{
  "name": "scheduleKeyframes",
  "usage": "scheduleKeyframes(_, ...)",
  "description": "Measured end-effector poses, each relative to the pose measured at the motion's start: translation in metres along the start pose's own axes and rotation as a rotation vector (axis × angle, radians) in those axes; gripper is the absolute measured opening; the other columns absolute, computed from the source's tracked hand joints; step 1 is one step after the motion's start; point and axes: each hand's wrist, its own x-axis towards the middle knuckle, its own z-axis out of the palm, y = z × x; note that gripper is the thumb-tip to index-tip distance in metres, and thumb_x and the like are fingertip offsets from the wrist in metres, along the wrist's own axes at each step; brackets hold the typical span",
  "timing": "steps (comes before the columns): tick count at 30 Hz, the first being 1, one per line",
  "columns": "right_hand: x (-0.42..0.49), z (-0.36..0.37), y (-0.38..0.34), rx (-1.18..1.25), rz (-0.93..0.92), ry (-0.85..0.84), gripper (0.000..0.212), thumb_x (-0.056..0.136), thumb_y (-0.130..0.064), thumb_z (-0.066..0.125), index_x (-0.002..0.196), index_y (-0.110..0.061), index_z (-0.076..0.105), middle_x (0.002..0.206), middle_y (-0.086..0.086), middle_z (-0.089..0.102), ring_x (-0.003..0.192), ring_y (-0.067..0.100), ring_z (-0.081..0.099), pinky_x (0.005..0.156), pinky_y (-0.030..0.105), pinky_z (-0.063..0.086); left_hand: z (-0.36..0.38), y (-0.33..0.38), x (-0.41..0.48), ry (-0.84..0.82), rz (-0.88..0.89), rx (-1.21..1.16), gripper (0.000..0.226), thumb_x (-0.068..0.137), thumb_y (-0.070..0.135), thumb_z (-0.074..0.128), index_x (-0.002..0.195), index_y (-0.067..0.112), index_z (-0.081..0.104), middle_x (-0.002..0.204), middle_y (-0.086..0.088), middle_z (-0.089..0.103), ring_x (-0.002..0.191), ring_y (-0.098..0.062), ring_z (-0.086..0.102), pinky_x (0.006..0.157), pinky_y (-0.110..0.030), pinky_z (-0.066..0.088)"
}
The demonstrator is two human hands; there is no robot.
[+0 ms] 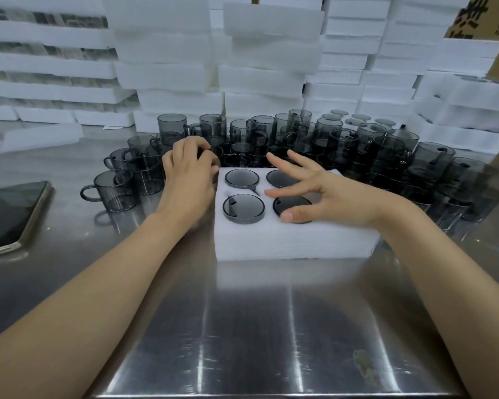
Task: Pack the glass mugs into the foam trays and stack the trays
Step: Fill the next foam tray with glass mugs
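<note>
The white foam tray on the steel surface is holding four smoke-grey glass mugs. The right hand is spreading over them; the left hand is curling beside it, contents unclear. Many loose mugs are awaiting packing.

Work surface: brushed stainless-steel table, with pale vertical streaks of reflected light.
Back of scene: stacks of white foam slabs rising past the top edge and hiding any wall.
Upper right: brown cardboard box with dark printed characters, partly cut off.
Left edge: dark-screened phone lying flat on the table.
Light: even, soft, from overhead.
</note>
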Motion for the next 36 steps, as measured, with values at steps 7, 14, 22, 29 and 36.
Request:
scheduleKeyframes(7, -0.002, 0.002, 0.0, 0.044, 0.004, 0.051, 0.052, 0.071, -0.055, 0.066, 0.121, -0.046, 0.061, 0.149, -0.038, 0.019, 0.138, -0.018, -0.001, 0.109, 0.018, 0.002, -0.012, 0.005, 0.004, 0.181, 0.057, -0.019, 0.015, 0.092, 0.003, 0.055, 0.103, 0.0, 0.064, 0.116, -0.016, 0.054, 0.113, -0.034, 0.044, 0.093, -0.04, 0.029)
scheduleKeyframes(14, 0.001, 0.004, -0.003, 0.048, -0.017, 0.346, 0.083, 0.071, -0.044, 0.073, 0.145, -0.036, 0.035, 0.158, -0.023, 0.005, 0.14, -0.006, 0.021, 0.108, 0.01, 0.027, -0.026, 0.023, 0.007, 0.392, 0.406, -0.101, 0.016, 0.094, 0.01, 0.059, 0.095, -0.001, 0.071, 0.112, -0.007, 0.052, 0.102, -0.027, 0.041, 0.082, -0.044, 0.043)
scheduleKeyframes(22, -0.001, 0.008, -0.005, -0.029, -0.21, 0.552, 0.097, 0.074, -0.024, 0.082, 0.15, -0.03, 0.022, 0.151, -0.012, 0.034, 0.128, -0.002, 0.043, 0.107, 0.015, 0.033, -0.031, 0.03, 0.007, 0.421, 0.843, -0.029, 0.008, 0.087, 0.002, 0.069, 0.084, 0.006, 0.075, 0.113, -0.004, 0.047, 0.103, -0.025, 0.045, 0.078, -0.041, 0.051)
scheduleKeyframes(29, -0.001, 0.006, -0.005, -0.08, -0.209, 0.715, 0.061, 0.067, -0.021, 0.086, 0.119, -0.013, 0.056, 0.119, -0.002, 0.054, 0.109, -0.001, 0.051, 0.096, 0.01, 0.036, -0.027, 0.029, 0.005, 0.376, 0.598, -0.205, 0.035, 0.094, 0.017, 0.062, 0.124, 0.012, 0.044, 0.119, -0.007, 0.037, 0.105, -0.025, 0.042, 0.089, -0.04, 0.048)
scheduleKeyframes(36, -0.003, 0.002, 0.006, 0.321, -0.044, 0.806, 0.073, 0.07, -0.034, 0.081, 0.131, -0.045, 0.044, 0.111, -0.017, 0.056, 0.102, 0.0, 0.06, 0.086, 0.02, 0.051, -0.026, 0.031, 0.004, 0.284, 0.514, -0.253, 0.035, 0.093, -0.001, 0.055, 0.123, 0.013, 0.045, 0.119, -0.005, 0.037, 0.102, -0.027, 0.043, 0.084, -0.038, 0.047)
